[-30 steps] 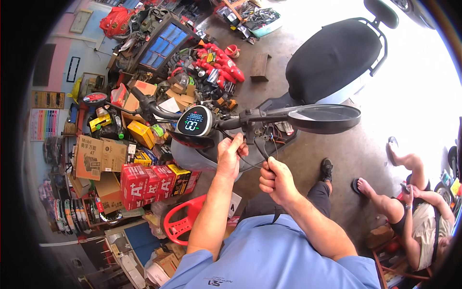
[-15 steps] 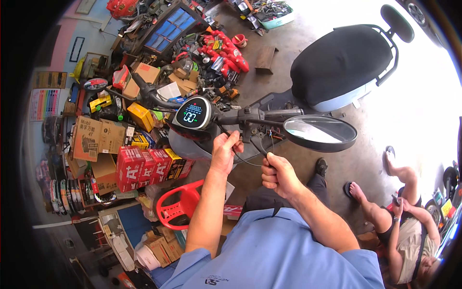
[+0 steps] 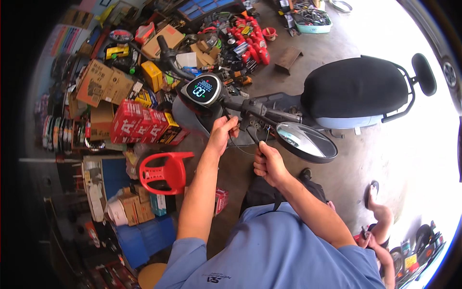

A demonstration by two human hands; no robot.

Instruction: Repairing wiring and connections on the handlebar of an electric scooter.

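Person in blue shirt [image 3: 274, 255], forearms coming up from the lower edge. Right hand [image 3: 269, 164] curled into a fist around a thin dark tool or cable end just under the handlebar [image 3: 260, 110]; what exactly it grips is too small to tell. Left hand [image 3: 222, 135] raised to the underside of the bar near the stem, fingers pinched closed on a small part or thin wire there; the pinched item is hidden by the fingers. A thin wire [image 3: 240, 147] sags between the two hands.

Handlebar belongs to a scooter: round lit display [image 3: 203, 89] at the centre, oval mirror [image 3: 306, 141] at the bar's right end, black seat [image 3: 355, 89] with backrest pad [image 3: 423, 74] farther off. Left grip [image 3: 166, 57] pokes into the clutter.

Floor is bare grey concrete [image 3: 337, 43], stained. Red plastic stool [image 3: 166, 171] on its side left of the arms. Beyond it stacked red cartons [image 3: 137, 123], brown cardboard boxes [image 3: 98, 84], a yellow box [image 3: 153, 74]; contents unseen. Red bottles [image 3: 250, 43] clustered farther back. Far top, a pale green tray [image 3: 313, 21] holding mixed tools, hard to sort.

Lower right, another person's feet [image 3: 380, 212], body cut off by the rim. Left edge dark, shelves blurred.
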